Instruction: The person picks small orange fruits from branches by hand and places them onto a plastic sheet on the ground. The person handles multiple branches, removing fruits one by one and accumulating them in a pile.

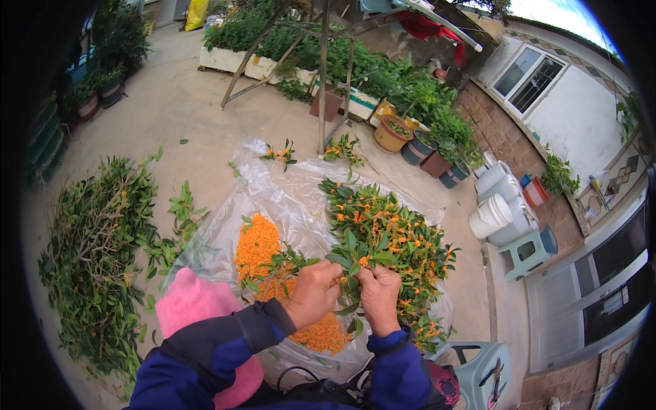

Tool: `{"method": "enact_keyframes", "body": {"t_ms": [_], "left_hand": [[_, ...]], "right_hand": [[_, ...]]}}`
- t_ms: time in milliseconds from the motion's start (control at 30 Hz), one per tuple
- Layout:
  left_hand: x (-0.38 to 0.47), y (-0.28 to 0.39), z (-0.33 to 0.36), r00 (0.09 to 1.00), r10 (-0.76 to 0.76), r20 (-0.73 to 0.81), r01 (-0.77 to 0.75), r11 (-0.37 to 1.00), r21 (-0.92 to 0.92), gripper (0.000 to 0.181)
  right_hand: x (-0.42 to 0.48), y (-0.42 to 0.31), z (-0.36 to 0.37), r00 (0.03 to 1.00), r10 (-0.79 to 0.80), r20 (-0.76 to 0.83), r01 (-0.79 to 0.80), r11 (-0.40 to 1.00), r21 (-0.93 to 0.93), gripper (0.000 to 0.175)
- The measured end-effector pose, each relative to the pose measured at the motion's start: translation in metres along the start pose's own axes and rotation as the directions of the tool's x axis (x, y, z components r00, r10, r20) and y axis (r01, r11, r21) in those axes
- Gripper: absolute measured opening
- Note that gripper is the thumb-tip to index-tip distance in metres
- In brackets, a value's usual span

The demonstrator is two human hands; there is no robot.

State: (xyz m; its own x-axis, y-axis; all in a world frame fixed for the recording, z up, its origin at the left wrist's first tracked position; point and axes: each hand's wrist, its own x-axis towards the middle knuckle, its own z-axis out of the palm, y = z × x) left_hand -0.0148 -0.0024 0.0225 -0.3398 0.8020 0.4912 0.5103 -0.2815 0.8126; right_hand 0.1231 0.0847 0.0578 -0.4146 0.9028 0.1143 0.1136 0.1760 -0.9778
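Observation:
In front of me, my left hand (pixel 315 292) grips a leafy osmanthus sprig (pixel 353 253) with orange blossoms. My right hand (pixel 380 294) pinches at the same sprig, close to a blossom cluster; its fingertips are partly hidden by leaves. Below the hands, loose orange petals (pixel 259 241) are heaped on a clear plastic sheet (pixel 307 179). More petals lie under and beyond my left wrist. To the right, a large pile of flowering osmanthus branches (pixel 394 225) rests on the sheet, right behind my right hand.
Leafy cut branches (pixel 97 266) lie heaped on the concrete at left. Fuzzy pink fabric (pixel 197 300) sits beside my left arm. A plastic stool (pixel 484 359) holding pruning shears (pixel 494 382) stands at lower right. Beyond are a metal frame (pixel 323 92), potted plants (pixel 393 133) and white buckets (pixel 490 215).

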Motion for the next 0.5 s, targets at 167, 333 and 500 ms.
{"method": "enact_keyframes", "body": {"t_ms": [167,333,500], "left_hand": [[0.001,-0.013,0.011,0.999,-0.033,-0.038,0.026,0.987,-0.16,0.011],[0.006,-0.003,0.004,0.918,-0.32,0.237,0.398,0.731,-0.555,0.006],[0.01,0.005,-0.003,0.81,-0.453,0.373,0.586,0.595,-0.55,0.005]], "right_hand": [[0.0,0.001,0.002,1.0,0.0,-0.023,-0.001,1.0,-0.013,0.014],[0.004,-0.004,-0.004,0.993,0.102,0.06,-0.111,0.977,0.179,0.013],[0.002,-0.004,-0.002,0.999,0.018,-0.048,-0.013,0.996,0.086,0.011]]}}
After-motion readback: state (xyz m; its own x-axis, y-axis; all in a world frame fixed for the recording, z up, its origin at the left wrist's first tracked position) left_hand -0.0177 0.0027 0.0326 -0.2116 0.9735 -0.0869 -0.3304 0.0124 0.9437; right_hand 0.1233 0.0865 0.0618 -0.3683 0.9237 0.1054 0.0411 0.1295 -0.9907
